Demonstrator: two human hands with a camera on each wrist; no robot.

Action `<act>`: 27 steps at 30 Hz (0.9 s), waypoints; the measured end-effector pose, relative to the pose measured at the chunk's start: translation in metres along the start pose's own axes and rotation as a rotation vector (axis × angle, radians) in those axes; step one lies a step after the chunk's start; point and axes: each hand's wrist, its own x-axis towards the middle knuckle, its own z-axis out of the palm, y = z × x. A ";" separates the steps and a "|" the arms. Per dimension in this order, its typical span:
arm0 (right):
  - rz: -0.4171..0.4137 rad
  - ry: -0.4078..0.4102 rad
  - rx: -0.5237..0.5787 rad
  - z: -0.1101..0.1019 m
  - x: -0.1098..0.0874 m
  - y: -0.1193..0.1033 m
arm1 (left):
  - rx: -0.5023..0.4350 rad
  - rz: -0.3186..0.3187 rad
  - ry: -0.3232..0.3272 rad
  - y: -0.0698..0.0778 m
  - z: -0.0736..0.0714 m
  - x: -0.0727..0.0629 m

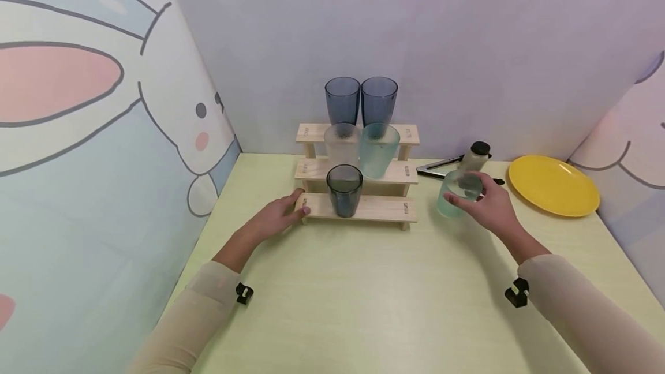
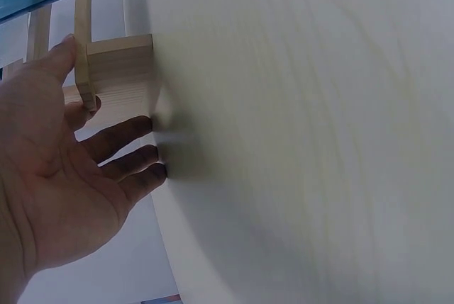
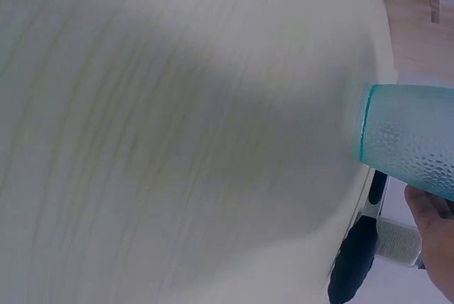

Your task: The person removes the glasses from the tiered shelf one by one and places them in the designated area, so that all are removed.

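My left hand (image 1: 275, 217) grips the left end of the lowest step of a three-tier wooden rack (image 1: 381, 208). In the left wrist view the thumb lies along the plank end (image 2: 84, 56), and the other fingertips reach the table. My right hand (image 1: 490, 204) holds a pale green glass (image 1: 451, 204) between thumb and fingers, right of the rack; whether it touches the table I cannot tell. On the lowest step stands a dark grey glass (image 1: 345, 192). A clear frosted glass (image 1: 340, 146) and a pale green glass (image 1: 379, 154) share the middle step.
Two blue-grey glasses (image 1: 343, 100) stand on the top step. Behind the right hand are black-handled tongs (image 1: 433, 171) and a small jar with a black lid (image 1: 475, 157). A yellow plate (image 1: 553, 185) lies at the far right. Walls border the table's back and sides.
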 end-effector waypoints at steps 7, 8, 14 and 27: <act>-0.010 -0.006 0.007 0.003 0.002 0.008 | 0.000 -0.008 -0.003 -0.002 0.002 0.000; -0.016 -0.005 0.009 0.004 0.002 0.008 | 0.000 -0.009 -0.002 -0.002 0.002 0.000; -0.024 -0.007 0.018 0.005 0.003 0.008 | 0.001 -0.008 0.003 -0.003 0.003 0.001; -0.032 -0.021 0.033 0.005 0.006 0.007 | 0.006 -0.008 0.013 -0.003 0.002 0.002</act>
